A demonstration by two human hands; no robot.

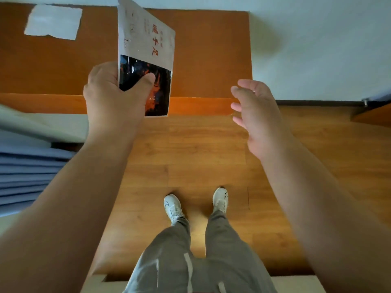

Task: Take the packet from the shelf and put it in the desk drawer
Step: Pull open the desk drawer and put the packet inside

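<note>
1. Standing on an orange-brown wooden plank floor beside a pale wall, facing an orange-brown wooden panel carrying a white paper sheet at upper left.
2. Gripping a flat white packet with red characters and a dark photo panel in the left hand — thumb pressing its front, lower left corner pinched, packet raised upright before the panel.
3. Hovering the right hand well apart from the packet — fingers loosely spread, holding nothing.
4. Showing white sneakers and grey trousers below.
</note>
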